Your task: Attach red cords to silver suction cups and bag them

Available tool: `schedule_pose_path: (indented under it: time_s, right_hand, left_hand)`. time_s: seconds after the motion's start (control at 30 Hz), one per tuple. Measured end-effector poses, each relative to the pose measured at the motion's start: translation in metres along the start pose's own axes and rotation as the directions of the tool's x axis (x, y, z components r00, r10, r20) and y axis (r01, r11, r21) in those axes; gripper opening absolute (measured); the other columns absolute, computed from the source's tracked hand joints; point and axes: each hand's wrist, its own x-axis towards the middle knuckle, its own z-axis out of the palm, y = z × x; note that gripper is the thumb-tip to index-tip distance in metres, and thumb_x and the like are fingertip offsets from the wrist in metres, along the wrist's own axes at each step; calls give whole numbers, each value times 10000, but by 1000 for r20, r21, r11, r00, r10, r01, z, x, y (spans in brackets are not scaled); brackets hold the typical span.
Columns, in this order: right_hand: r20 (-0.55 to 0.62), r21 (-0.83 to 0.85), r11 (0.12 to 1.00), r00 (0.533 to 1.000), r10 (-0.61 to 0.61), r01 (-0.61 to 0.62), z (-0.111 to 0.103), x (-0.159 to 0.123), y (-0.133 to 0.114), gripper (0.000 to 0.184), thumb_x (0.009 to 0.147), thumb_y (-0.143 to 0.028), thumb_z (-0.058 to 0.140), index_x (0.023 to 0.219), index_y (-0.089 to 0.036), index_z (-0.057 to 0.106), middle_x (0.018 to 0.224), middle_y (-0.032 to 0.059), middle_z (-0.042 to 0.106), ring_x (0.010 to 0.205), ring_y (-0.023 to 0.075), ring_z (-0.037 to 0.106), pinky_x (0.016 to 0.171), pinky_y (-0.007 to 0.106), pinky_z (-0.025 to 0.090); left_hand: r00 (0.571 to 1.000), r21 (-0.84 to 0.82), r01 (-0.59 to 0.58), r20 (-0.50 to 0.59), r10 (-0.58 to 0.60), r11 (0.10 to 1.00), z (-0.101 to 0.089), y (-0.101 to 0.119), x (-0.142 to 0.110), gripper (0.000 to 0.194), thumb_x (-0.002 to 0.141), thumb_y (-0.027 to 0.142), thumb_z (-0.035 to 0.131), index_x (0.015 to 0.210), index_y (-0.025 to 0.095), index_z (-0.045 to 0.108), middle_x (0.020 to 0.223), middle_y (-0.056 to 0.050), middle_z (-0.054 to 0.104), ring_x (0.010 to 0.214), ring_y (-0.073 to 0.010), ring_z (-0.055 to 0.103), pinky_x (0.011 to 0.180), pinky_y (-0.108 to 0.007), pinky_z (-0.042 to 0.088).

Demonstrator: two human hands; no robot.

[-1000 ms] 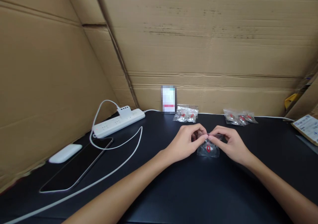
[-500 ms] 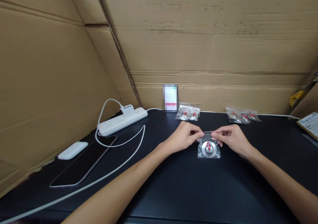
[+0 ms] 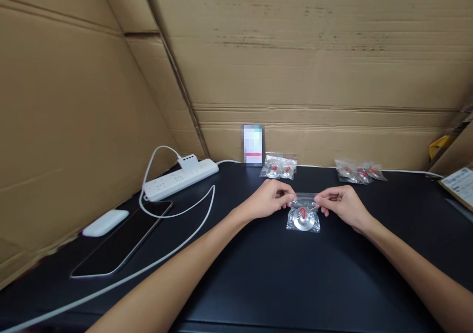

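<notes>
A small clear zip bag (image 3: 311, 199) is stretched between my hands over the black table. Inside it shows a shiny round metal disc (image 3: 303, 219) with a raised centre and a red loop (image 3: 303, 213), like a small finger cymbal. My left hand (image 3: 271, 198) pinches the bag's upper left corner between thumb and fingertips. At the upper right corner, my right hand (image 3: 342, 204) pinches the plastic in the same way. Whether the bag's lower edge touches the table I cannot tell.
Behind the hands lie bagged discs (image 3: 280, 167), with more bagged discs (image 3: 359, 172) further right. A phone (image 3: 253, 146) with a blurred screen leans on the cardboard wall (image 3: 314, 77). At left are a power strip (image 3: 181, 179), a cable (image 3: 177, 250), a tablet-like device (image 3: 123, 242) and a white case (image 3: 106, 223).
The bag with the disc has shifted slightly left. My left hand has moved a little left, widening the gap between the hands; the right hand has hardly moved.
</notes>
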Motion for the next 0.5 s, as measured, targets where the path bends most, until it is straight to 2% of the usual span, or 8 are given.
schedule_pose_path:
  time_s: [0.1, 0.2, 0.33, 0.43, 0.5]
  right_hand:
    - [-67, 32, 999, 998, -12, 14, -1, 1, 1, 263, 712, -406, 773, 757, -148, 750, 597, 40, 677, 510, 125, 570, 531, 275, 486]
    - [-139, 90, 995, 990, -31, 44, 0, 0, -1, 260, 704, -399, 782, 775, -152, 748, 613, 42, 687, 555, 143, 610, 572, 289, 510]
    - [-177, 113, 991, 983, -46, 67, 2, -1, -4, 271, 716, -409, 775, 790, -151, 738, 636, 50, 693, 569, 154, 621, 577, 305, 519]
    - [-179, 121, 991, 983, -37, 60, 1, 0, -2, 315, 721, -428, 766, 853, -145, 730, 707, 69, 706, 600, 164, 625, 574, 318, 527]
    - [-179, 136, 990, 984, -20, 45, -1, 1, 0, 367, 738, -442, 745, 949, -143, 711, 831, 98, 722, 659, 174, 635, 578, 319, 535]
  left_hand:
    - [999, -107, -4, -37, 0, 994, 5, -3, 1, 225, 852, 338, 613, 961, 149, 663, 774, -40, 664, 686, -136, 600, 667, -273, 473]
    - [998, -133, 18, -58, -25, 991, 11, -2, 1, 372, 780, 401, 705, 1042, 153, 616, 820, -43, 674, 714, -147, 604, 671, -275, 467]
    - [997, -83, 39, -69, -44, 996, 17, 1, 1, 357, 727, 385, 750, 959, 157, 604, 764, -9, 646, 653, -125, 555, 614, -247, 426]
    - [995, -162, 18, -96, -34, 987, 18, -2, 4, 301, 734, 345, 741, 913, 149, 598, 725, 11, 605, 653, -117, 548, 639, -250, 432]
    - [986, -202, 0, -164, -34, 979, 15, -8, 7, 286, 730, 337, 739, 882, 143, 594, 727, 15, 588, 666, -117, 557, 675, -266, 447]
